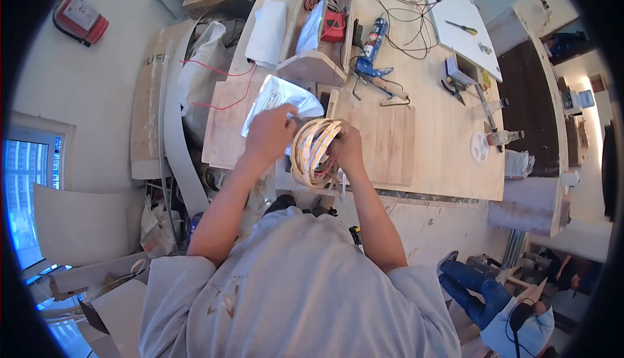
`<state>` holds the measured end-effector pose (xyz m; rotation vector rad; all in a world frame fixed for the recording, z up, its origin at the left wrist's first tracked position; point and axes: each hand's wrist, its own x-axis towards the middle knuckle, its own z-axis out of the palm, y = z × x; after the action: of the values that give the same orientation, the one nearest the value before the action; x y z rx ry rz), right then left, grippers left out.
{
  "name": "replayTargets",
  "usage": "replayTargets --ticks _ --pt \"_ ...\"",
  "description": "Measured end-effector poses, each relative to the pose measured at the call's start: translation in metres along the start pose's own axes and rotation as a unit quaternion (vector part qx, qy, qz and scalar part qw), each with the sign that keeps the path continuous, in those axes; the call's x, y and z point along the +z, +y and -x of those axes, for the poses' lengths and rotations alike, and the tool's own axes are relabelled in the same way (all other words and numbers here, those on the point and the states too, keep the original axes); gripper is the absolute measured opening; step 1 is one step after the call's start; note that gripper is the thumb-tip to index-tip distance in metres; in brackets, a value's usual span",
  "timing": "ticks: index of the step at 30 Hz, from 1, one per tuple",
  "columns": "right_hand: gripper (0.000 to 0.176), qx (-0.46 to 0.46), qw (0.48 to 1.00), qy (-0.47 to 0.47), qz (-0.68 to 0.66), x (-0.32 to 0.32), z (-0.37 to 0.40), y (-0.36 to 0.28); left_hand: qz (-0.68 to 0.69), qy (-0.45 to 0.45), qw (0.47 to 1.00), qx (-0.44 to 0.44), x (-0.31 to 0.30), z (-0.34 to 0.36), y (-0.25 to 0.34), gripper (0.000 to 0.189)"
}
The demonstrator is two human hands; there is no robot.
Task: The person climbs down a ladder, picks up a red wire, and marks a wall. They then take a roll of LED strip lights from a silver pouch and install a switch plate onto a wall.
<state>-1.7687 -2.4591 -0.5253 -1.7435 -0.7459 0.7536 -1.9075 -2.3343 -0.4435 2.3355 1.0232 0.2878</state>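
Note:
A coiled yellow-and-white strip hangs in front of my chest at the table's near edge. My right hand grips its right side, with thin red wires by the fingers. At the coil's upper left, my left hand is closed at the edge of a crumpled white printed bag, its fingertips partly hidden. The bag lies over the wooden table, just below an open wooden toolbox.
Beyond my hands lie a blue caulking gun, pliers, a screwdriver, loose cable and bottles. Red wire trails left. A person in blue trousers is at the lower right.

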Motion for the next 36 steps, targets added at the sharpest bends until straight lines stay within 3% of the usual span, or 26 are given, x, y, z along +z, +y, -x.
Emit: replayTargets --ticks 2,6,9,13,15,18,19,21,23,25,26,27,29,31,34,35,36 --pt "0.022 0.021 0.997 -0.013 0.069 -0.005 0.0 -0.008 -0.018 0.009 1.0 -0.008 -0.002 -0.003 -0.003 0.02" --pt "0.018 -0.011 0.999 -0.025 -0.038 0.0 0.002 0.011 -0.064 0.027 0.997 0.022 0.011 0.001 0.001 0.02" --pt "0.017 0.101 0.983 -0.036 -0.152 -0.044 0.014 0.007 -0.119 0.033 0.992 -0.008 0.018 -0.003 -0.012 0.021" --pt "0.022 0.125 0.985 0.07 -0.094 -0.143 0.019 0.061 -0.133 0.018 0.99 -0.03 0.012 0.007 -0.02 0.022" --pt "0.013 0.162 0.978 0.129 0.037 -0.181 0.013 0.074 -0.126 0.013 0.992 -0.026 0.013 0.005 -0.017 0.023" --pt "0.014 0.086 0.908 0.183 0.368 -0.195 -0.018 0.144 -0.115 0.004 0.993 0.007 0.023 0.005 -0.009 0.023" --pt "0.03 0.12 0.927 0.155 0.32 -0.194 -0.014 0.135 -0.109 0.005 0.994 0.022 0.029 0.002 -0.006 0.023" --pt "0.046 0.044 0.927 0.115 0.355 -0.198 -0.018 0.127 -0.12 0.018 0.992 0.036 0.03 -0.001 -0.009 0.023" --pt "0.052 -0.004 0.869 0.248 0.428 -0.176 0.002 0.046 -0.129 0.019 0.991 0.031 0.027 -0.003 -0.003 0.023" --pt "0.05 -0.035 0.97 0.121 0.207 -0.14 0.025 -0.031 -0.128 0.005 0.992 0.024 0.023 0.001 0.003 0.024" --pt "0.049 -0.116 0.981 0.013 0.154 -0.116 0.041 -0.056 -0.127 0.0 0.991 0.031 0.025 0.002 0.005 0.024" --pt "0.047 -0.195 0.971 -0.091 0.101 -0.093 0.05 -0.074 -0.122 -0.007 0.992 0.044 0.027 0.002 0.008 0.024" --pt "0.042 -0.44 0.863 -0.092 0.229 -0.047 0.041 -0.062 -0.08 -0.015 0.992 0.091 0.029 0.007 0.019 0.023" --pt "0.038 -0.424 0.871 -0.106 0.226 -0.039 0.03 -0.046 -0.043 -0.032 0.995 0.087 0.026 0.012 0.026 0.021" --pt "0.031 -0.392 0.859 -0.133 0.301 -0.036 0.026 -0.024 0.004 -0.084 0.995 -0.056 0.008 0.011 0.04 0.021" --pt "0.029 -0.38 0.849 -0.145 0.339 -0.035 0.028 -0.018 0.013 -0.08 0.996 -0.027 0.007 0.013 0.04 0.021" --pt "0.028 -0.428 0.809 -0.142 0.377 -0.032 0.029 -0.016 0.022 -0.072 0.997 0.0 0.008 0.017 0.041 0.021"
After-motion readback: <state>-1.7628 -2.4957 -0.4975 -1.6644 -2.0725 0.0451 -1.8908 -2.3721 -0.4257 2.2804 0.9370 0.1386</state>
